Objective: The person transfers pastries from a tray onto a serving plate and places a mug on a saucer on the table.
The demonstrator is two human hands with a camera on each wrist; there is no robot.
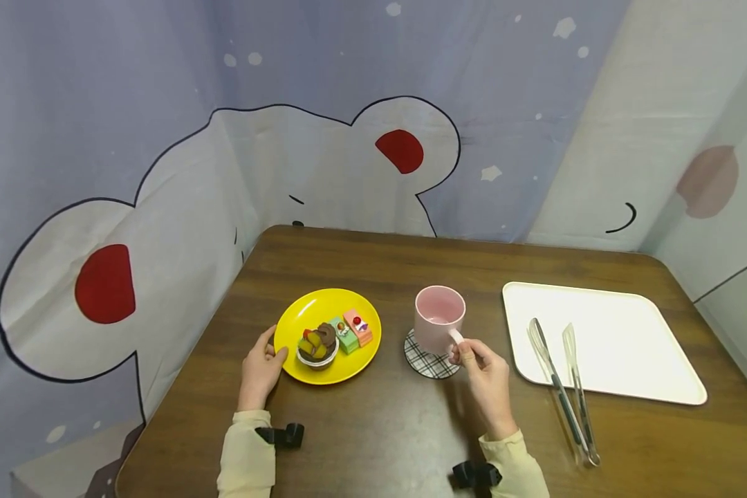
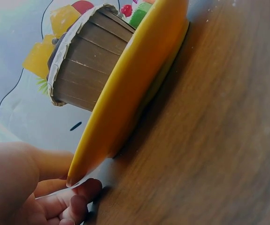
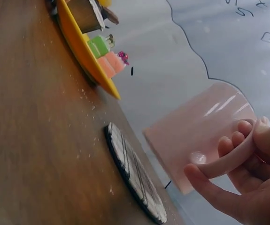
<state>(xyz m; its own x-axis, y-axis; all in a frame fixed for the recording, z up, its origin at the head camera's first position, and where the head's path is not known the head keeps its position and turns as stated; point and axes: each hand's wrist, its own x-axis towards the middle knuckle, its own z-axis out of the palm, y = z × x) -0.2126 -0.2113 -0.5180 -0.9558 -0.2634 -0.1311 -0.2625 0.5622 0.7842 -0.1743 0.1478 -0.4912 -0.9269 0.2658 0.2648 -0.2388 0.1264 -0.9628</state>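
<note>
My right hand (image 1: 488, 384) grips the handle of a pink mug (image 1: 434, 332). In the right wrist view the mug (image 3: 196, 131) hangs a little above a round plaid coaster (image 3: 135, 173), apart from it. At the left, my left hand (image 1: 263, 370) pinches the rim of a yellow plate (image 1: 348, 371), thumb on top and fingers below. The plate bears a cupcake (image 1: 317, 347) with fruit pieces and brown cream, a green cake slice (image 1: 346, 339) and a pink cake slice (image 1: 359, 329). In the left wrist view the plate's underside (image 2: 120, 112) looks to rest on the table.
A white tray (image 1: 635, 346) lies on the right of the wooden table (image 1: 373, 443). Metal tongs (image 1: 573, 408) rest partly on its front edge, their handles reaching toward me. A printed curtain (image 1: 324, 166) hangs behind the table.
</note>
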